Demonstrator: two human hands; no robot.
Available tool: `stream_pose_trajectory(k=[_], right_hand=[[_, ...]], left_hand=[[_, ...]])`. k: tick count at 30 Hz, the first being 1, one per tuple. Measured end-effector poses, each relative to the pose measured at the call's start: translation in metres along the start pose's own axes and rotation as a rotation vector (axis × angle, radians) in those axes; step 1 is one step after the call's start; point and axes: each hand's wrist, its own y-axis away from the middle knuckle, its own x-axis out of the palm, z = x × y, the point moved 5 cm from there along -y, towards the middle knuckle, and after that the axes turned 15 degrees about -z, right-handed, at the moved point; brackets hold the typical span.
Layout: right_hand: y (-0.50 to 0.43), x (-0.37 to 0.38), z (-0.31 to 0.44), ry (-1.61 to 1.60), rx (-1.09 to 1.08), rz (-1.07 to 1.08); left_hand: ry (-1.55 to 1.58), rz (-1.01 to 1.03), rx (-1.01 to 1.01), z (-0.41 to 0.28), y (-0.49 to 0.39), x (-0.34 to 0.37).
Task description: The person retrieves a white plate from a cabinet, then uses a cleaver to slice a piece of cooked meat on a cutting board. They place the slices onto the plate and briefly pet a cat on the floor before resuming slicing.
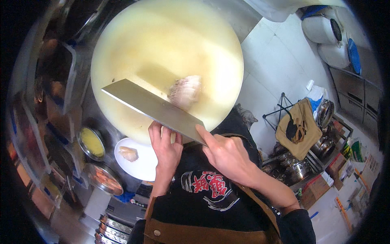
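Observation:
A large round chopping board (158, 39) fills the upper middle of the view. Pale sliced meat (186, 91) lies on it, its slices close together. My right hand (227, 155) grips a broad cleaver (155, 109) whose wide blade stretches left across the board, just in front of the meat. At the board's near edge is my left hand (166, 145), fingertips by the blade's edge and partly hidden under it; whether it holds anything cannot be told. A white plate (143, 167) with a pale piece of meat (128, 153) is left of my left hand.
Metal bowls with yellow food (92, 142) and orange-red food (105, 179) stand at the left, near clear plastic containers (68, 79). At the right are a folding stool (298, 128), metal pots (298, 170), white barrels (323, 30) and a cat (246, 116) on the floor.

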Motion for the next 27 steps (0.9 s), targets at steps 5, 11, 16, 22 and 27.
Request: stream_pose_trajectory(k=[5, 11, 16, 22, 27], right_hand=[[0.025, -0.025, 0.019, 0.024, -0.036, 0.083], [0.031, -0.024, 0.024, 0.092, -0.064, 0.107], [0.031, -0.018, 0.021, 0.073, -0.035, 0.086], [0.043, -0.030, 0.023, 0.092, -0.002, 0.101], [0.021, -0.017, 0.021, 0.039, -0.024, 0.064]], left_hand=[[0.068, 0.152, -0.112, 0.019, 0.021, -0.005], [0.029, 0.207, -0.096, 0.028, 0.031, 0.001], [0.134, 0.207, -0.217, 0.034, 0.033, 0.006], [0.094, 0.191, -0.139, 0.025, 0.024, 0.002], [-0.098, 0.208, 0.142, 0.012, 0.014, 0.003]])
